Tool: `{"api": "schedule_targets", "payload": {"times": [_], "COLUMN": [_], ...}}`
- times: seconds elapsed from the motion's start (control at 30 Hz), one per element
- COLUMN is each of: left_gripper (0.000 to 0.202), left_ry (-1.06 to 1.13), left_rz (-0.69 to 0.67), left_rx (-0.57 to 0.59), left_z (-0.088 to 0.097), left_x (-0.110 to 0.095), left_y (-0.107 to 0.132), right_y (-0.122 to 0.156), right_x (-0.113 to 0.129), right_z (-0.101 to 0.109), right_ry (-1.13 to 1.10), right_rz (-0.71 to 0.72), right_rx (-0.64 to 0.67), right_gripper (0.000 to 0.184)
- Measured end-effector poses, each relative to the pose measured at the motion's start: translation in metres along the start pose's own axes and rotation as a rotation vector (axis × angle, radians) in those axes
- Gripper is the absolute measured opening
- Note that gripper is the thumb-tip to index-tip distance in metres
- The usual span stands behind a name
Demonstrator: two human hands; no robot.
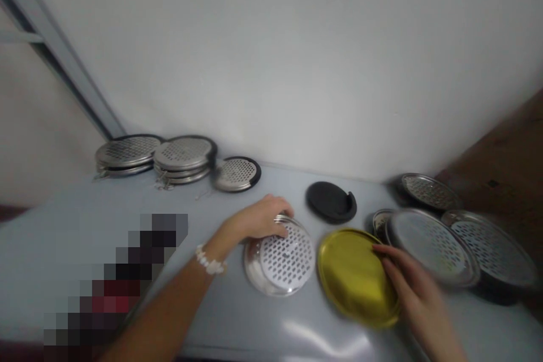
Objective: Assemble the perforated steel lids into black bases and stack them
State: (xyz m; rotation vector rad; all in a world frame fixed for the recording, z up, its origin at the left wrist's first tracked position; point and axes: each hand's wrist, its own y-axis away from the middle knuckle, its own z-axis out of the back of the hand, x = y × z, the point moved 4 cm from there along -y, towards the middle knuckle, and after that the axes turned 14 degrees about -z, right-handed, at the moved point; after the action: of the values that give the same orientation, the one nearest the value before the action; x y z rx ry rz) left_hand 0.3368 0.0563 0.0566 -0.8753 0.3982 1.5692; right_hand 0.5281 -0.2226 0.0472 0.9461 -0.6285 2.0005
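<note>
Your left hand [263,218] curls over the rim of a perforated steel lid [282,257], just left of the gold plate [350,277], whose edge your right hand [418,288] pinches.

A pale grey tabletop [263,186] laden with perforated steel discs and one yellow plate

At the back left, a stack of discs [126,153] sits just beside a second stack [183,155] and a single black-backed disc [236,174]. Further right lies a notched black rubber disc [331,202]. Near the front, a perforated steel disc [288,257] lies just beside a gold-yellow plate [354,277]. At the right end, a pile of perforated discs [466,243] overlaps, apparently tilted, though blur makes that hard to tell.
</note>
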Motion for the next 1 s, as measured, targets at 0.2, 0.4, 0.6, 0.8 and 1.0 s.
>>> {"api": "schedule_targets", "payload": {"times": [0.2, 0.4, 0.6, 0.8, 1.0], "left_gripper": [0.026, 0.032, 0.037, 0.029, 0.027], "left_ry": [-0.321, -0.377, -0.436, -0.239, -0.321], "left_rz": [0.086, 0.147, 0.167, 0.271, 0.247], "left_rx": [-0.096, 0.021, 0.018, -0.037, -0.05], "left_z": [0.022, 0.018, 0.023, 0.03, 0.027], "left_x": [0.006, 0.01, 0.004, 0.016, 0.028], "left_y": [0.003, 0.006, 0.004, 0.0, -0.003], "right_y": [0.03, 0.037, 0.029, 0.015, 0.025], "right_x": [-0.015, 0.007, 0.012, 0.011, 0.016], "right_z": [-0.02, -0.046, -0.042, -0.015, -0.026], "right_ry": [0.197, 0.363, 0.329, 0.216, 0.189], "right_rz": [0.026, 0.142, 0.154, 0.161, 0.208], "right_rx": [0.004, 0.004, 0.028, -0.123, 0.009], "right_gripper": [0.04, 0.041, 0.038, 0.032, 0.024]}}
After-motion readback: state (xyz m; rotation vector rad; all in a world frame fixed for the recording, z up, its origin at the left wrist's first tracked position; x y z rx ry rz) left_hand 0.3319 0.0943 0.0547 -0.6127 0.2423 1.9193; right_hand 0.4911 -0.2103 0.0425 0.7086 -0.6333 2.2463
